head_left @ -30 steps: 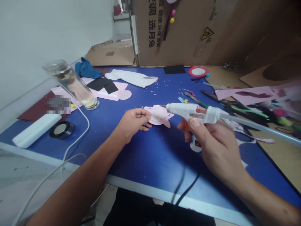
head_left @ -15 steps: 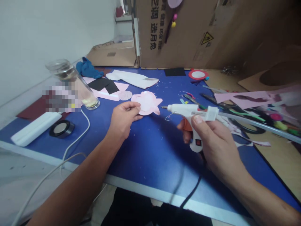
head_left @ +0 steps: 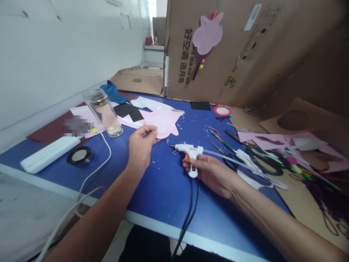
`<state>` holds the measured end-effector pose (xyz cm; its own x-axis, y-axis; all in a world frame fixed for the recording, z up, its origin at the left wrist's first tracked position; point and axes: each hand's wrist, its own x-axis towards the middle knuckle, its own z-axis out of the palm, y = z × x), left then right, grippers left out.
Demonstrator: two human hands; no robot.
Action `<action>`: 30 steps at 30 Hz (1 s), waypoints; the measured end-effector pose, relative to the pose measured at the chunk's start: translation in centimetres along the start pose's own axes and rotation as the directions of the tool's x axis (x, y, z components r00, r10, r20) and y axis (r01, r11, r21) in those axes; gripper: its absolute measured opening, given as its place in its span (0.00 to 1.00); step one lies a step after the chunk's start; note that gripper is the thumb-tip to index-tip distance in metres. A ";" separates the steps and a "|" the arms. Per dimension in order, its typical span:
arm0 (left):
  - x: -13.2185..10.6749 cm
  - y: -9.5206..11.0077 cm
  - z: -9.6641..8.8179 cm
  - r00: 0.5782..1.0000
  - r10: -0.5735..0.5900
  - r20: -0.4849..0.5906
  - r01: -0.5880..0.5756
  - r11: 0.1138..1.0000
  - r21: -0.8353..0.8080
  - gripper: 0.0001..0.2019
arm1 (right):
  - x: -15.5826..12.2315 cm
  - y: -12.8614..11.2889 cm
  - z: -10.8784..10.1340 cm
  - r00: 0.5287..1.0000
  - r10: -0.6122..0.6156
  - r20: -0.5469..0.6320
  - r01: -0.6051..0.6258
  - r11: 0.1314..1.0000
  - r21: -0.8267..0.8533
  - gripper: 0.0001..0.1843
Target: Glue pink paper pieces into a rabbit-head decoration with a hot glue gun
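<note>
Between the thumb and fingers of my left hand (head_left: 141, 145) is the lower left edge of a pink paper cutout (head_left: 165, 122) with a wavy, pointed outline. A paler round piece seems to lie on it, though its edge is hard to make out. My right hand (head_left: 212, 171) is closed on the grip of a white glue gun (head_left: 189, 149) with an orange trigger. Its nozzle points left, a short way from the cutout and apart from it. A clear glue stick (head_left: 226, 155) sticks out of the gun's back, and a black cord hangs below.
A glass bottle (head_left: 105, 112) of liquid, black tape (head_left: 80, 156) and a white power strip (head_left: 49, 154) stand at left. Scissors (head_left: 261, 160), pliers and paper scraps crowd the right. A cardboard box (head_left: 209, 80) with another pink cutout (head_left: 208, 34) rises behind.
My right hand has lowered the glue gun and brought it left. The pink cutout now shows more of its face, still in my left hand. The view has tipped upward.
</note>
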<state>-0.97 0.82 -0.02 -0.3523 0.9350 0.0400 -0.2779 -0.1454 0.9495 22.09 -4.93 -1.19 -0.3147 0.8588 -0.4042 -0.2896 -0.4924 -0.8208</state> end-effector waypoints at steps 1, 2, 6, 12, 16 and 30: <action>-0.1 0.1 0.0 1.000 0.005 0.003 -0.005 1.000 -0.008 0.07 | -0.2 -0.1 0.1 1.000 0.004 0.009 -0.004 1.000 -0.005 0.20; -0.1 0.3 -0.1 1.000 0.010 0.007 -0.010 1.000 -0.013 0.07 | -0.5 -0.1 0.1 1.000 0.008 0.022 -0.007 1.000 -0.014 0.19; -0.5 0.8 -0.2 1.000 0.011 0.018 -0.011 1.000 -0.002 0.08 | -1.7 0.1 0.0 0.999 0.029 0.025 -0.028 1.000 -0.006 0.17; -0.6 0.8 -0.3 0.999 0.015 0.028 -0.014 0.999 -0.037 0.09 | -3.0 0.7 -0.9 0.990 0.103 -0.094 -0.092 0.989 0.112 0.13; -0.7 0.9 0.0 0.999 0.031 0.019 -0.030 0.998 -0.062 0.10 | -4.4 0.8 -1.0 0.974 0.161 -0.162 -0.134 0.977 0.165 0.24; -3.6 1.8 5.2 0.990 -0.046 0.131 0.059 0.993 -0.098 0.12 | -2.1 -2.3 2.8 0.842 -0.387 -0.375 0.429 0.903 0.031 0.51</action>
<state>4.44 -1.18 3.12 -0.2193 0.9750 0.0365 -0.3846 -0.1208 0.9151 20.84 -5.99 2.66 0.1857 0.9671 -0.1739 -0.4240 -0.0808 -0.9021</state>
